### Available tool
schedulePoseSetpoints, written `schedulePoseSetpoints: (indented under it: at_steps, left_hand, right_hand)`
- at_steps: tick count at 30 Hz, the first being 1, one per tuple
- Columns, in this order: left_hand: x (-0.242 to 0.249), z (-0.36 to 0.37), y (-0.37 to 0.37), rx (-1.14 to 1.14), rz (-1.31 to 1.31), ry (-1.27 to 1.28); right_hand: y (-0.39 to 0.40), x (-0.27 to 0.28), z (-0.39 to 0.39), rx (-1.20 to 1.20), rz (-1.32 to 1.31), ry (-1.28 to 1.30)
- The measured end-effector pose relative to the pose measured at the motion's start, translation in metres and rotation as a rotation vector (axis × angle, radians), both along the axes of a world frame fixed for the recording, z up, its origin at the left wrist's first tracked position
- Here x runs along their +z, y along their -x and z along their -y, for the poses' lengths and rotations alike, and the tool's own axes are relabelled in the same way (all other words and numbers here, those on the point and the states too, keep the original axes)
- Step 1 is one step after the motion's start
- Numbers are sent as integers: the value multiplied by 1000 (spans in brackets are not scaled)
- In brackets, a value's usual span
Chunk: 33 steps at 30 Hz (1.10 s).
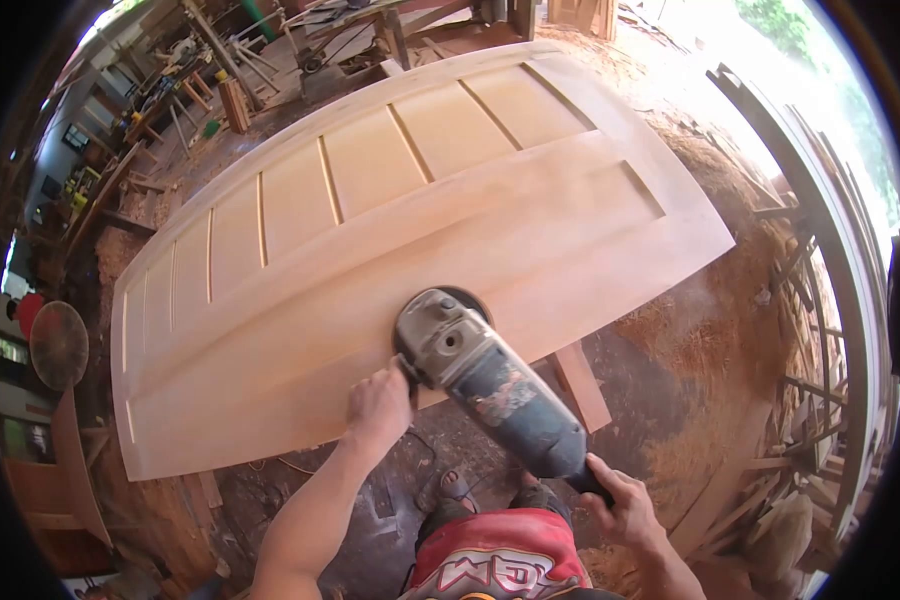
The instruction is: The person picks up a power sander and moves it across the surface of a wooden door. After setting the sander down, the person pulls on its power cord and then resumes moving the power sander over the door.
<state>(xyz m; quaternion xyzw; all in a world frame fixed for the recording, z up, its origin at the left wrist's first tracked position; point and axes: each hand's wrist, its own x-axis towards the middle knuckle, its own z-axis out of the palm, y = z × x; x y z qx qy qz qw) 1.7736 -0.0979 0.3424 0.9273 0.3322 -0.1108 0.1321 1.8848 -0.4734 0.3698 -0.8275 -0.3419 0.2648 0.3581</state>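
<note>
A large angle sander with a worn blue body and a grey metal head rests its round disc on a pale wooden panel door. My left hand is closed around the side handle near the sander's head. Farther back, my right hand wraps the black rear handle. The disc is mostly hidden under the head and touches the door's flat near edge strip. Grooved panels run along the door's far half, and a long smooth board lies nearer to me.
A wooden support sticks out beneath the door's near edge. Sawdust covers the floor. Long timbers lean along the right. A round fan stands at left. Lumber and benches fill the back. A cord trails by my feet.
</note>
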Motion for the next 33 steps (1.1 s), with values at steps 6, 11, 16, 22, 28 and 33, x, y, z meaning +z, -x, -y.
schedulePoseSetpoints:
  at_steps: [6, 11, 16, 22, 28, 33]
  left_hand:
    - [0, 67, -162, -204, 78, 11]
    - [-2, 117, -282, -385, 114, 14]
    - [-7, 125, -291, -476, 297, -86]
    - [-11, 86, -178, -300, 152, -40]
    - [-6, 31, -19, -66, 44, -69]
    - [-19, -9, 103, 139, 80, -106]
  right_hand:
    - [-68, 3, 74, -268, -18, -38]
    - [-110, 0, 119, -536, -121, -31]
    - [-117, 3, 124, -593, -146, -53]
    - [-59, -1, 95, -364, -66, -14]
    - [12, 2, 33, -70, 4, 10]
    - [58, 3, -23, 133, -5, 10]
